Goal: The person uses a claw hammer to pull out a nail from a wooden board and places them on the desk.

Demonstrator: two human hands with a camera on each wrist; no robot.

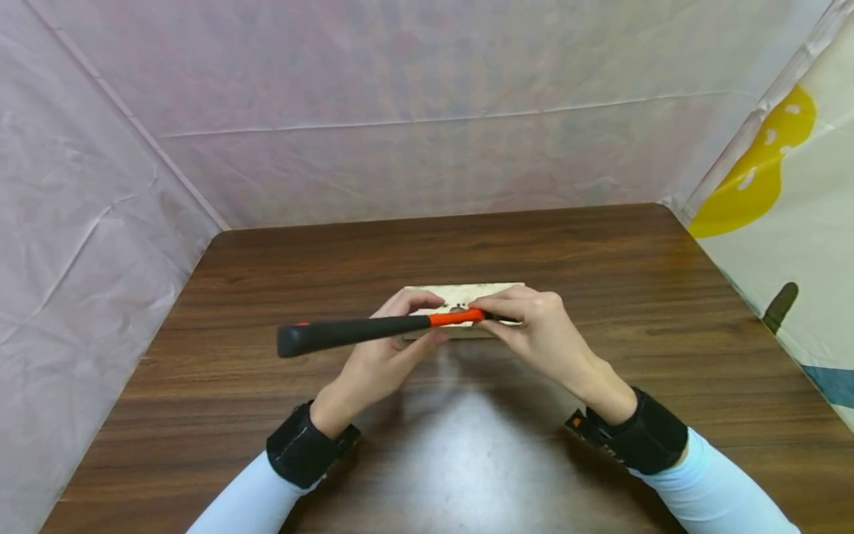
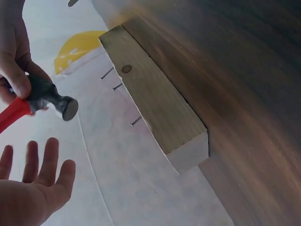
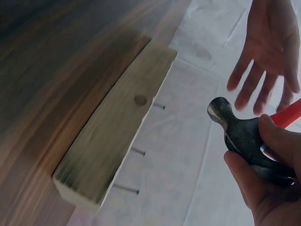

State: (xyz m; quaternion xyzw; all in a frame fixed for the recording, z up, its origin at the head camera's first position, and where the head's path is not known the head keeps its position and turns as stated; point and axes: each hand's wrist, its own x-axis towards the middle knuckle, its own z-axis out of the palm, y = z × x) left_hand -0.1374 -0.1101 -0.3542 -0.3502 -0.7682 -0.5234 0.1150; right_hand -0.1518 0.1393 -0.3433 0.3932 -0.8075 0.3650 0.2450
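A claw hammer (image 2: 44, 96) with a black and red handle (image 1: 353, 334) is held in the air above a pale wooden block (image 1: 467, 290). My right hand (image 1: 543, 334) grips it by the metal head, thumb on one side and fingers on the other. The handle points left, passing over my left hand (image 1: 376, 363) in the head view. Fingers spread and relaxed, the left hand holds nothing and faces the hammer head. Three nails (image 3: 139, 152) stick out of the block's upper face. The block's side shows a round dark knot (image 2: 126, 68).
The block rests on a brown wood-grain table (image 1: 280, 282). Behind the table hangs a whitish sheet (image 1: 414, 163). To the right, another cloth (image 1: 821, 297) carries a yellow pattern. Both wrists wear black straps (image 1: 650, 434).
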